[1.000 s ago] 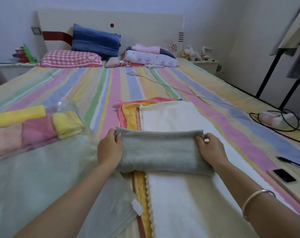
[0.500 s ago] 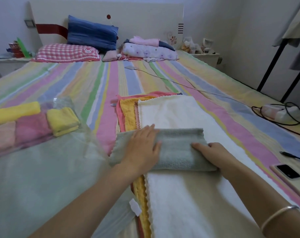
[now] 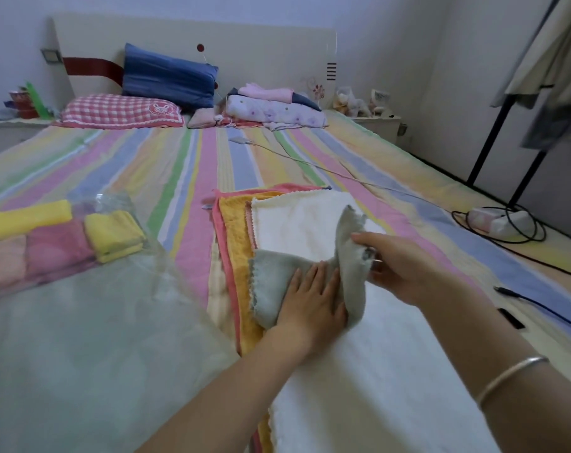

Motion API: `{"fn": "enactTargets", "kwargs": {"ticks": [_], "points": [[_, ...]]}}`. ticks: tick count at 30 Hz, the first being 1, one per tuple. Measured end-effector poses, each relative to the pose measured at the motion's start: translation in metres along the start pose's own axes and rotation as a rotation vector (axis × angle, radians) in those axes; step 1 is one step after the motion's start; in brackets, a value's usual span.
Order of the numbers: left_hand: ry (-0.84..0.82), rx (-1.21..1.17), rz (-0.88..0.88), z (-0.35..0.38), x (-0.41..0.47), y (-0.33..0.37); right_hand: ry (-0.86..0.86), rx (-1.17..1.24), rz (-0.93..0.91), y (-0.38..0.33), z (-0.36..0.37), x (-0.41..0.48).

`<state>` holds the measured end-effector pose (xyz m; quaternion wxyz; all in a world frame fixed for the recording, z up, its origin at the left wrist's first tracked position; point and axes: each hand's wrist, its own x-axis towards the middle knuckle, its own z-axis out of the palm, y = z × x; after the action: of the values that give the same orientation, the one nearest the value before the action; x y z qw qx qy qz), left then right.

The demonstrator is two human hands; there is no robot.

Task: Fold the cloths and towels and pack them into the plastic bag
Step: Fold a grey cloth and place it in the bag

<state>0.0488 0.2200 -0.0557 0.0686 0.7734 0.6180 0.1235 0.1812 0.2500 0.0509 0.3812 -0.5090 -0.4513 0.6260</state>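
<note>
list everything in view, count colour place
grey cloth: 1, grey, on white towel, right end lifted
white towel: 1, white, top of flat stack
yellow towel: 1, yellow, under white towel
pink towel: 1, pink, under yellow towel
plastic bag: 1, clear, bed's left
folded cloths: about 4, yellow, pink, in plastic bag
pillows: 2, blue, red-check, by headboard
power strip: 1, white, bed's right
left hand: flat on grey cloth
right hand: pinches grey cloth's lifted end

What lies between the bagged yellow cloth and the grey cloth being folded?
Head view: bare striped bedsheet, then edges of the pink towel and yellow towel under the grey cloth.
</note>
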Motion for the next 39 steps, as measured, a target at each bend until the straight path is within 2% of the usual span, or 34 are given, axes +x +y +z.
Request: {"fn": "enactTargets", "kwargs": {"ticks": [2, 3, 6, 8, 9, 12, 15, 16, 18, 20, 21, 24, 28, 30, 33, 35, 37, 39], "points": [[0.135, -0.401, 0.018, -0.015, -0.007, -0.004, -0.044, -0.06, -0.055, 0.002, 0.025, -0.003], [0.247, -0.591, -0.033, -0.025, -0.012, -0.008, -0.059, -0.095, -0.076, 0.004, 0.038, -0.005], [0.494, -0.914, -0.442, -0.049, -0.025, -0.038, -0.051, -0.244, -0.11, 0.016, 0.073, -0.005], [0.54, -1.201, -0.708, -0.059, -0.03, -0.061, -0.056, -0.386, -0.129, 0.029, 0.092, -0.001], [0.535, -1.276, -0.781, -0.062, -0.034, -0.071, -0.072, -0.45, -0.132, 0.037, 0.099, 0.001], [0.463, -1.291, -0.886, -0.063, -0.044, -0.088, -0.11, -0.576, -0.072, 0.052, 0.109, 0.006], [0.262, -1.241, -0.859, -0.061, -0.049, -0.094, -0.087, -0.533, -0.117, 0.05, 0.098, 0.009], [0.166, -1.178, -0.831, -0.062, -0.05, -0.095, -0.022, -0.576, -0.19, 0.048, 0.089, 0.009], [0.044, -1.063, -0.745, -0.065, -0.052, -0.089, 0.23, -0.82, -0.311, 0.046, 0.068, 0.012], [0.023, -0.997, -0.685, -0.065, -0.051, -0.084, 0.398, -0.981, -0.274, 0.05, 0.048, 0.01], [0.028, -0.96, -0.684, -0.064, -0.049, -0.083, 0.366, -0.971, -0.178, 0.053, 0.042, 0.009], [0.055, -0.966, -0.732, -0.061, -0.044, -0.08, 0.09, -0.564, 0.093, 0.059, 0.042, 0.003], [0.122, -1.11, -0.669, -0.07, -0.056, -0.068, -0.101, -0.226, 0.182, 0.053, 0.034, -0.009], [0.055, -1.246, -0.639, -0.077, -0.072, -0.058, -0.188, -0.12, 0.227, 0.05, 0.024, -0.023], [-0.117, -1.494, -0.664, -0.073, -0.103, -0.043, -0.273, -0.201, 0.238, 0.049, 0.012, -0.05], [-0.154, -1.519, -0.679, -0.062, -0.122, -0.03, -0.282, -0.316, 0.235, 0.054, 0.008, -0.067], [-0.111, -1.466, -0.677, -0.05, -0.138, -0.017, -0.249, -0.489, 0.223, 0.061, 0.006, -0.078], [0.023, -1.31, -0.666, -0.043, -0.151, -0.007, -0.142, -0.678, 0.177, 0.069, 0.007, -0.087]]}}
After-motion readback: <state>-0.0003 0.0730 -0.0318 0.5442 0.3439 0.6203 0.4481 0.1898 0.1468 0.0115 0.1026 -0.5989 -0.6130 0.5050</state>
